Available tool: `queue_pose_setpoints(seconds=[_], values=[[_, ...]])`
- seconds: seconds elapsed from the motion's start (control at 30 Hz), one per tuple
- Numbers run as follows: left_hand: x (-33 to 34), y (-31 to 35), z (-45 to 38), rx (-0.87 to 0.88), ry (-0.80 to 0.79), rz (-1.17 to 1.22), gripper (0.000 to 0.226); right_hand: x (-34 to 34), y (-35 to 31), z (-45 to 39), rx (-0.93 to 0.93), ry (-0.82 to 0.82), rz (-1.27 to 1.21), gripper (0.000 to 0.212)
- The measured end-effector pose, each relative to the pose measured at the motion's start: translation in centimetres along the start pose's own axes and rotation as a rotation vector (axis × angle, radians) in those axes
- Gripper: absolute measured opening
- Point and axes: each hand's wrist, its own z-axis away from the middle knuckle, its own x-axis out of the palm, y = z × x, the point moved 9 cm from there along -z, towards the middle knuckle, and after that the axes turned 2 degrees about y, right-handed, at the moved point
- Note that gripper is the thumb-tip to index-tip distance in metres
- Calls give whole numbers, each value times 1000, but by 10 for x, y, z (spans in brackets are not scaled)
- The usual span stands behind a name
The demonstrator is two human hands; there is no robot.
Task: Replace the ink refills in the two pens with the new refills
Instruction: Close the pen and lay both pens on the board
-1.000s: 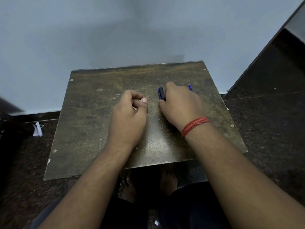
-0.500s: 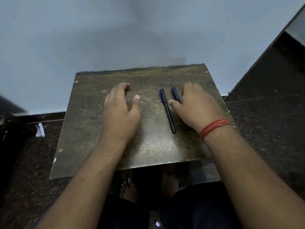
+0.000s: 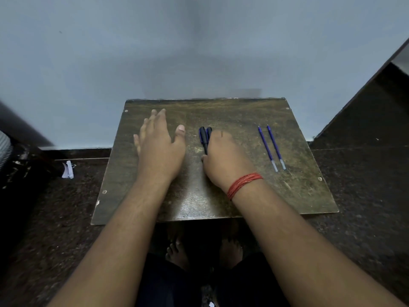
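Near edge first: worn, scuffed brown counter (image 3: 221, 202). I see right hand (image 3: 223, 158), grip curled round two slim dark pens (image 3: 204, 137) mid-counter. Left hand (image 3: 158, 147) flat, grip wide. Two thin blue refills (image 3: 271, 148) lie parallel toward the right edge.

Worn brown wooden board (image 3: 243, 196) looks scratched, shiny near front edge. Two black-blue plastic pens (image 3: 204, 136) look smooth & glossy. Two thin blue plastic refills (image 3: 271, 147), clear-ish ends. Red thread wristband (image 3: 243, 185).
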Motion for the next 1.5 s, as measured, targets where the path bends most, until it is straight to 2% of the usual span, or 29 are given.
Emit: queue_pose_setpoints(seconds=[0.23, 0.53, 0.67, 0.77, 0.93, 1.07, 1.2, 1.5], values=[[2, -11, -1, -35, -21, -4, 58, 9, -25, -4, -22, 61, -20, 35], [14, -5, 1, 2, -66, -11, 58, 6, -17, -4, -6, 13, -90, 43], [20, 5, 5, 65, -107, -14, 61, -29, 18, -6, 16, 100, -12, 35], [25, 15, 9, 110, -131, -44, 64, -57, 71, -5, 135, 175, 83, 35], [34, 28, 15, 179, -163, -100, 66, -62, 126, -1, 326, 115, 104, 40], [35, 25, 15, 179, -169, -139, 67, -49, 115, -8, 292, 65, 94, 26], [33, 19, 11, 137, -165, -145, 67, -37, 90, -13, 208, 84, 90, 16], [36, 16, 11, 108, -172, -136, 66, -23, 59, -17, 137, 96, 33, 16]])
